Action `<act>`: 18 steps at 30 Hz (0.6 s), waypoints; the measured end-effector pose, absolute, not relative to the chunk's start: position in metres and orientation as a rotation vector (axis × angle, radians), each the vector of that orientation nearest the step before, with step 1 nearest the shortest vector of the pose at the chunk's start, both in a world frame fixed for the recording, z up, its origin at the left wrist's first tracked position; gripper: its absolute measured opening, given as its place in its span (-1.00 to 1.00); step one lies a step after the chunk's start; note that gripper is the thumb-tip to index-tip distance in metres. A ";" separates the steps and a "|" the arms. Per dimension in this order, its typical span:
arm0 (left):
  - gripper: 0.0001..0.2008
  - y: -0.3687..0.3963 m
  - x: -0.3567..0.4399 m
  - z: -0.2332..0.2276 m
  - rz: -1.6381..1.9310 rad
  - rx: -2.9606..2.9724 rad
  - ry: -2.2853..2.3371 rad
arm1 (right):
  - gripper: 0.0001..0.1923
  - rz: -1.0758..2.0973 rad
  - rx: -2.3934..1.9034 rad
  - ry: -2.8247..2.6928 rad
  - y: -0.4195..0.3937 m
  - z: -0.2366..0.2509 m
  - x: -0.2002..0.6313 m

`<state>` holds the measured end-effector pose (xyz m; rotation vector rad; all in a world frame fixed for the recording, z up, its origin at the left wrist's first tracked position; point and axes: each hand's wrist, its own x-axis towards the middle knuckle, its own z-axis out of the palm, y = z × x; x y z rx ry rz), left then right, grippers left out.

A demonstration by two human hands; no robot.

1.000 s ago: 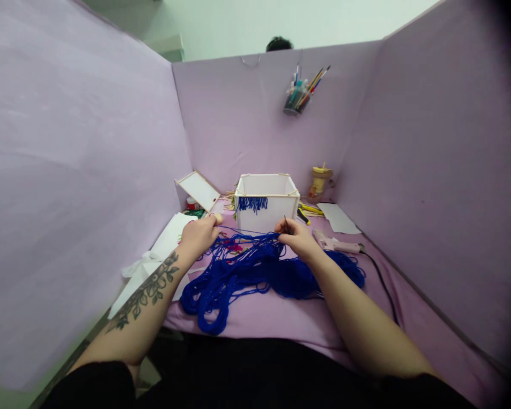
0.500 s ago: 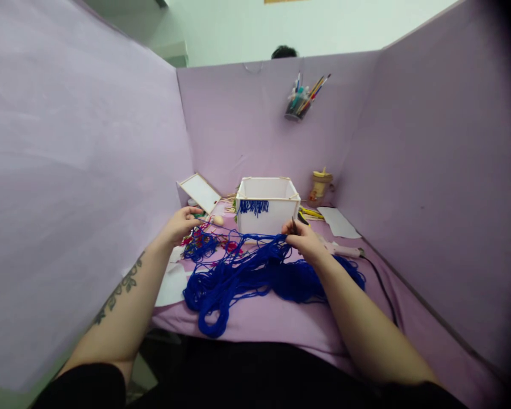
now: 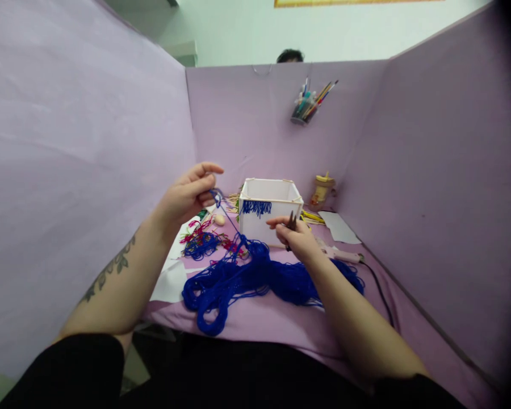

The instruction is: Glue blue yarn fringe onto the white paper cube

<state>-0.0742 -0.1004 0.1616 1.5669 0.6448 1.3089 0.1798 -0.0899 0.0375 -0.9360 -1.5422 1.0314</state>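
A tangled heap of blue yarn [image 3: 247,278] lies on the purple table in front of me. My left hand [image 3: 187,196] is raised above the table and pinches a strand of that yarn, which runs down taut to the heap. My right hand [image 3: 293,238] rests just above the heap and grips small dark scissors [image 3: 290,224], their tips pointing up. Behind both hands stands a white box [image 3: 270,210] with a short blue yarn fringe along its front rim.
A smaller bundle of blue and red yarn [image 3: 202,241] lies left of the heap beside white paper [image 3: 170,281]. A pink glue gun [image 3: 340,255] with a black cable lies at right. Purple partition walls enclose the table; a cup of brushes [image 3: 306,105] hangs on the back wall.
My left hand rose from the table and pulled a blue strand up and to the left. The white frame at the back left is now hidden behind it. My right hand stayed roughly in place.
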 end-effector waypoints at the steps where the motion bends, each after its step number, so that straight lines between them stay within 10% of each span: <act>1: -0.84 -0.103 -0.062 0.173 1.351 1.582 0.633 | -0.61 1.097 -0.839 -1.524 -0.092 0.046 0.168; 9: -0.77 -0.090 -0.011 0.236 1.546 1.879 0.681 | -0.77 1.407 -0.401 -1.544 -0.091 0.117 0.140; 18: -0.05 -0.115 -0.005 0.072 0.679 2.309 1.104 | -0.82 0.973 -0.545 -1.552 -0.095 0.186 0.203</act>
